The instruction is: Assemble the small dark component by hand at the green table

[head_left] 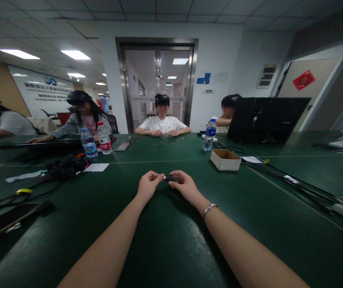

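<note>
Above the green table [171, 240], a small dark object [169, 179] with a shiny metal-looking end spans the gap between my hands; its kind is too small to tell. My left hand [147, 186] pinches the shiny left end between thumb and index finger. On the black right part, the fingers of my right hand [187, 187] are closed, with a metal bracelet [209, 209] around that wrist. Part of the object is hidden behind my right fingertips.
An open cardboard box [225, 160] stands ahead to the right, near a water bottle [209, 135]. More bottles [104, 139] and a black cable bundle [66, 166] lie left. Cables [291, 184] run along the right. Several people sit across, one person [163, 120] directly opposite.
</note>
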Demonstrator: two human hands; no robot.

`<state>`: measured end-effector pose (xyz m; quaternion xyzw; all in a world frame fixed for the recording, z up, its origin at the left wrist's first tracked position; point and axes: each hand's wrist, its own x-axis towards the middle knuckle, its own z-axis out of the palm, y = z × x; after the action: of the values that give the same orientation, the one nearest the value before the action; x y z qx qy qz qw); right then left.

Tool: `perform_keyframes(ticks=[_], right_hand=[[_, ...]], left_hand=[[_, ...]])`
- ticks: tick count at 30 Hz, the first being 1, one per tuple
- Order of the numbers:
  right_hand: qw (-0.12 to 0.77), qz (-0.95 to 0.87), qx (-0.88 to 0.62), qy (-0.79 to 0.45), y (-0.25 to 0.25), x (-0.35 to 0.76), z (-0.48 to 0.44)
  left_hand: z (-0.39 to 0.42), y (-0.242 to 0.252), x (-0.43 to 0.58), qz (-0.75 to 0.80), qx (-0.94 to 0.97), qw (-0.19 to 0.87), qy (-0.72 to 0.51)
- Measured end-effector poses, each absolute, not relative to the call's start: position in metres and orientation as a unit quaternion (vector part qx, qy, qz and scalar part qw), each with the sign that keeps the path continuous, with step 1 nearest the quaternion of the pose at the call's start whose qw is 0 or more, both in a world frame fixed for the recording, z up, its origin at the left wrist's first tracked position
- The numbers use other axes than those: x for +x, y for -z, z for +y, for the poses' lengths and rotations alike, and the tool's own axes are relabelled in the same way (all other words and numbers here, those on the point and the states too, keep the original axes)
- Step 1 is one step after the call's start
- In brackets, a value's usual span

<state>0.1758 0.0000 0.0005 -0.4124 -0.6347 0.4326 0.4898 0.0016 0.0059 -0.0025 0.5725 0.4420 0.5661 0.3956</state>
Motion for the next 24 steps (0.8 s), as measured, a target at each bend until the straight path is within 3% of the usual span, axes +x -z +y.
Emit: perform_keyframes(ticks=[24], right_hand=[[0.479, -0.635, -0.433, -0.426, -0.0058, 0.1739, -0.0042]], left_hand=[[-0.0012, -0.0052, 0.0044, 0.547, 0.575, 0.323, -0.516]])
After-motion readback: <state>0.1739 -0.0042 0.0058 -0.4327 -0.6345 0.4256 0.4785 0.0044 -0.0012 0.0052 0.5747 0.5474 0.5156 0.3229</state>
